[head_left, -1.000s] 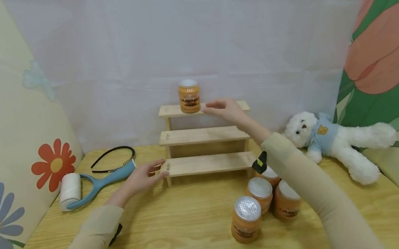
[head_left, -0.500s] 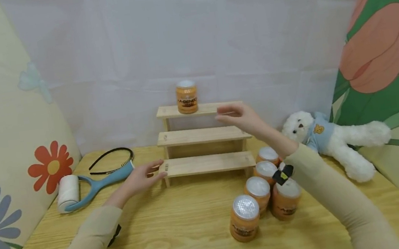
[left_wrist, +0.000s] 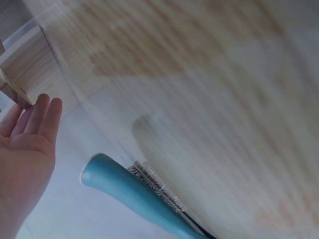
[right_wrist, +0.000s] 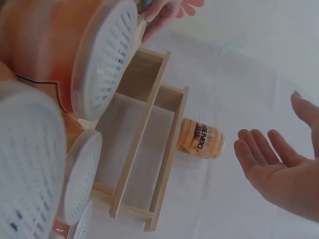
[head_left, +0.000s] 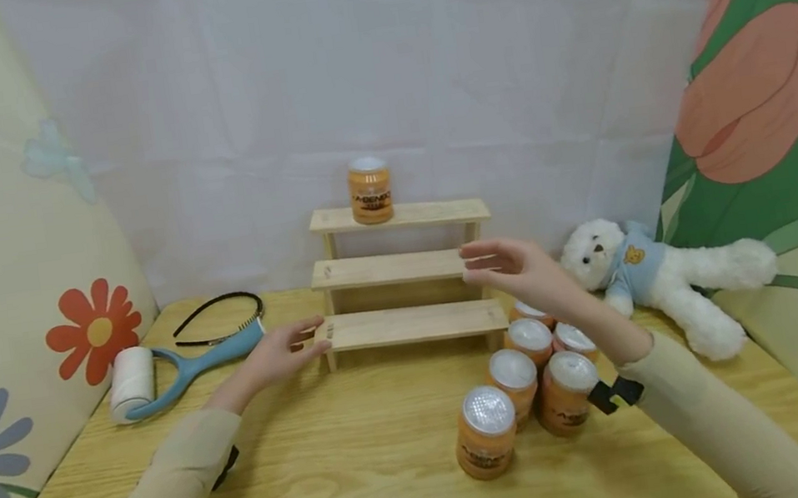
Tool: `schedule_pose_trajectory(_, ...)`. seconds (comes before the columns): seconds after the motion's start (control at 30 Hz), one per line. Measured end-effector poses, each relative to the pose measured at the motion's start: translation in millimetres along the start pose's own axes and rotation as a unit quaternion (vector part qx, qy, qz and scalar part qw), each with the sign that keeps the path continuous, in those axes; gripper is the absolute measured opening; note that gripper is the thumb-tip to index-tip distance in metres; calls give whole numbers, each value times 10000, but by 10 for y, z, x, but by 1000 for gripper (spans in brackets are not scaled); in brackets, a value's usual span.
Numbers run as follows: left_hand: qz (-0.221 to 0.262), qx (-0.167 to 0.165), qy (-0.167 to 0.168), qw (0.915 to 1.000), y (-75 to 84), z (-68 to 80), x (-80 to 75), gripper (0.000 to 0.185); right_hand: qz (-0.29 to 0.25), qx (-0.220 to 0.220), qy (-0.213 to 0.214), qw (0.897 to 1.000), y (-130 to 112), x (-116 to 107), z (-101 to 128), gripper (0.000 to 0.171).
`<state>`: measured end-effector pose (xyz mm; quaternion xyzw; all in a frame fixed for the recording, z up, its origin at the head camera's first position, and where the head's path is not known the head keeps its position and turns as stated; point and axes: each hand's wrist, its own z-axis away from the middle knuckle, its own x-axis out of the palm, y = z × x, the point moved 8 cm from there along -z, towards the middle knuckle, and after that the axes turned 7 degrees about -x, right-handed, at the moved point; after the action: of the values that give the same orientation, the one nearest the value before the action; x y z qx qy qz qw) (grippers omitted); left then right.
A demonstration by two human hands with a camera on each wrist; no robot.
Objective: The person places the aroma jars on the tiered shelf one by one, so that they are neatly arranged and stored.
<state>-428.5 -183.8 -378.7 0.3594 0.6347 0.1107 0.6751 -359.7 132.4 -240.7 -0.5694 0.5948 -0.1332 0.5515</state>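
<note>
Fingers of the right hand are loose and empty, above the jars; left hand rests flat against the rack. Next, probably, gripping another jar below.

wooden table under both hands — stepped rack at left hand fingertips, lint roller and headband beyond it, jars below right hand, teddy further right.
</note>
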Motion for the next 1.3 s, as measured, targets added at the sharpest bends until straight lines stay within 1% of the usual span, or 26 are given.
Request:
schedule_pose_trajectory(0.17, 63, -56, -7, 10000, -9, -8, 0, 66, -13, 153, -66, 9999, 16, 38, 260, 50)
schedule_pose_trajectory(0.33, 75, -26, -44, 10000, -18, -17, 14, 67, 70, 65, -198, 9998, 57, 116, 491, 48)
schedule_pose_trajectory(0.4, 65, -26, -54, 10000, -21, -18, 14, 67, 197, -6, -254, 9995, 72, 155, 563, 48)
schedule_pose_trajectory(0.5, 31, -17, -60, 10000, -18, -18, 16, 67, 357, 14, -296, 9989, 110, 205, 658, 48)
schedule_pose_trajectory(0.63, -6, -44, -42, 10000, -10, -19, 12, 67, 365, 88, -418, 9984, 186, 291, 758, 46)
schedule_pose_trajectory(0.7, -26, -49, -39, 10000, -3, -17, 11, 67, 286, 98, -533, 9981, 226, 346, 799, 44)
schedule_pose_trajectory(0.77, -35, -39, -26, 10000, 7, -13, 8, 67, 292, 15, -646, 9975, 251, 402, 832, 42)
schedule_pose_trajectory(0.87, -18, -17, -9, 10000, 9, -7, 6, 66, 372, -22, -741, 9966, 282, 471, 875, 43)
schedule_pose_trajectory(0.93, -5, -5, 1, 10000, 7, -4, 5, 66, 478, -168, -779, 9957, 279, 510, 897, 45)
schedule_pose_trajectory(1.03, -7, 10, 0, 10000, 9, -2, 9, 66, 705, -328, -850, 9933, 261, 556, 928, 46)
schedule_pose_trajectory(1.2, -13, -4, 3, 10000, 19, 1, 8, 66, 1308, -735, -990, 9837, 183, 635, 951, 50)
schedule_pose_trajectory(1.3, -10, -8, 5, 10000, 24, -4, 4, 66, 1567, -820, -1006, 9791, 154, 670, 948, 54)
